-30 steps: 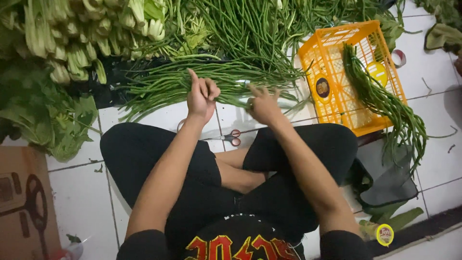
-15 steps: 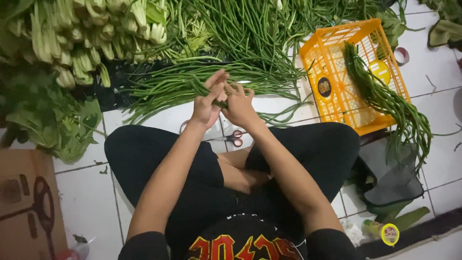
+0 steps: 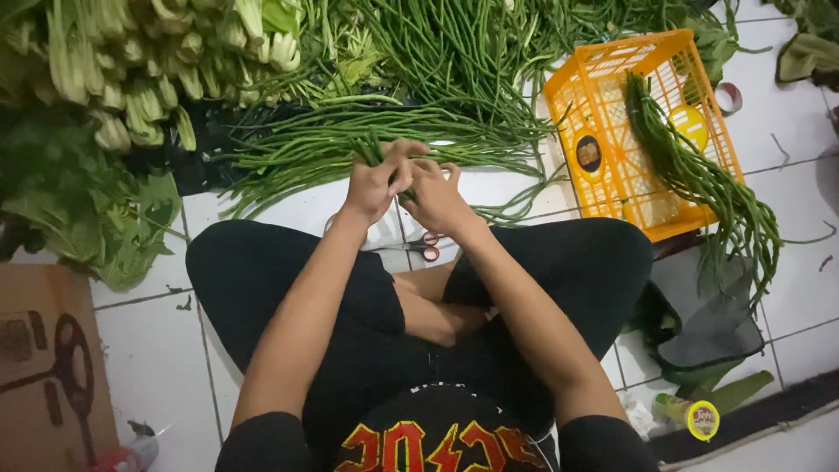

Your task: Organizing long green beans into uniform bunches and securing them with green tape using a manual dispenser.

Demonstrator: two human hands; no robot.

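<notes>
I sit cross-legged on a white tiled floor. My left hand (image 3: pixel 377 182) and my right hand (image 3: pixel 437 194) are pressed together in front of my knees, both closed around the ends of a small bunch of long green beans (image 3: pixel 365 144). The bunch sticks up and away from my fingers. Just beyond them lies a long pile of loose green beans (image 3: pixel 297 149), spread left to right across the floor. Red-handled scissors (image 3: pixel 426 248) lie on the tiles under my wrists.
An orange plastic crate (image 3: pixel 612 157) at the right holds a bundle of long beans (image 3: pixel 690 170) hanging over its edge. Leafy greens (image 3: pixel 131 70) are heaped at the left and back. A cardboard sheet (image 3: pixel 44 367) lies at lower left, dark bags (image 3: pixel 708 323) at lower right.
A second ago my hands were apart, the right one reaching toward the bean pile. They have come together and now clasp a small bunch of beans between them.
</notes>
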